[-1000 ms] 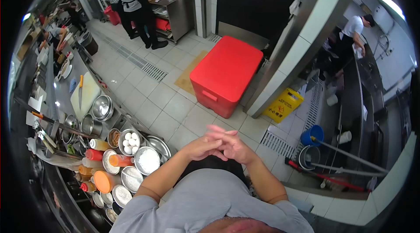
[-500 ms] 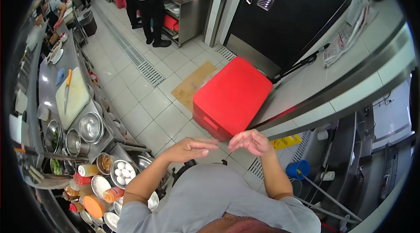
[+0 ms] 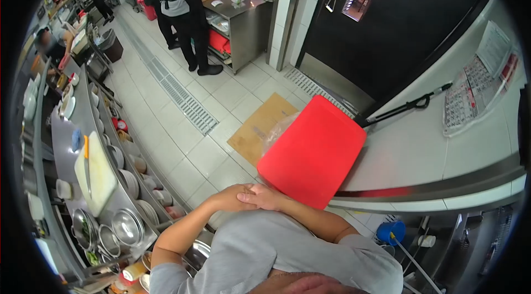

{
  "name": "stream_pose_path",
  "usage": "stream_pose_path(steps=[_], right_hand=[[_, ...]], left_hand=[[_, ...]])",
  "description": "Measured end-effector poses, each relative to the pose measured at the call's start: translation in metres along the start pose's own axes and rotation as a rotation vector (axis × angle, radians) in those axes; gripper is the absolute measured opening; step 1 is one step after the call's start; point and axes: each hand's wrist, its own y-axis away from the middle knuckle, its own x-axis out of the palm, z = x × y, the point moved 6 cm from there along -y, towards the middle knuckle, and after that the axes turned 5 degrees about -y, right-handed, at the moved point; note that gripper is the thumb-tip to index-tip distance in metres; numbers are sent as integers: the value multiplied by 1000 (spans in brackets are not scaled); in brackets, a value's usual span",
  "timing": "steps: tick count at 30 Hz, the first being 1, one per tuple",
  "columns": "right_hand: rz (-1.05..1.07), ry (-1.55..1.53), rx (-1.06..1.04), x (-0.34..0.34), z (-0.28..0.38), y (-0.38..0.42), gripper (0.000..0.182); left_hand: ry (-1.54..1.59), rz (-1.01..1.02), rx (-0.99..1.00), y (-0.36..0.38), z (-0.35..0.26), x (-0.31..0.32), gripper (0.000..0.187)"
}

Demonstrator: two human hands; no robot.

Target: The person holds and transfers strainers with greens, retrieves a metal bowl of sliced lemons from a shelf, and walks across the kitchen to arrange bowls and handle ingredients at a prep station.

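Note:
In front of my grey shirt (image 3: 243, 244), my left hand (image 3: 229, 198) and my right hand (image 3: 266, 197) are clasped together at waist height. The fingers of both are folded in against each other, partly hidden, and no object shows in them. Just beyond the hands stands a large bin with a flat red lid (image 3: 312, 153). A clear plastic bag (image 3: 279, 131) pokes out at its left side, above a brown mat (image 3: 257, 128) on the tiled floor.
On the left runs a steel counter with a cutting board (image 3: 99, 180), an orange-handled knife (image 3: 87, 158) and metal bowls (image 3: 128, 226). A black door (image 3: 381, 40) stands ahead. Co-workers (image 3: 180, 12) are at the back. At lower right is a blue bucket (image 3: 390, 232).
My hands, held apart and raised half a second ago, have come together into a clasp. The view has shifted, so the eggs and sauce bottles at lower left are mostly out of sight.

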Motion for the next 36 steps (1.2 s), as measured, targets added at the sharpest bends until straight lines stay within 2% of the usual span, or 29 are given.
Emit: stream_pose_path(steps=[2,4,7,13,16,17,20,21,23,26,28,31,33,35,36], right_hand=[[96,65,74,-10,20,-34,57],[234,182,220,-19,50,-63,56],[360,258,352,-34,57,-116,58],[322,313,352,-48,79,-231,57],[221,256,486,-61,94,-289,57],[186,312,445,-64,102,-308,65],[108,502,379,-69,125,-356,62],[96,607,340,-66,133,-370,59],[67,824,257,-63,155,-397,57],[-3,936,126,-69,102,-459,57],[31,890,121,-63,119,-477,53],[83,820,107,-50,173,-490,48],[132,762,87,-47,196,-510,47],[290,838,151,-45,197,-548,47],[362,887,176,-49,202,-564,47]], left_hand=[[32,-40,-23,-1,10,-40,30],[60,-73,-53,4,14,-75,33],[75,-79,-131,10,20,-125,34],[146,-49,-110,18,95,-222,29],[155,-216,-2,44,132,-302,35],[108,-261,-31,58,153,-330,41],[-33,-437,-253,96,175,-412,49],[14,-459,-292,99,180,-432,59],[-122,-542,-149,85,185,-457,63],[-335,-573,48,40,150,-469,69],[-363,-388,145,-6,133,-448,75],[-555,11,-60,-39,126,-451,84],[-547,167,-62,-65,141,-462,90],[-510,318,-51,-95,135,-470,90],[-481,252,8,-113,128,-474,86]])
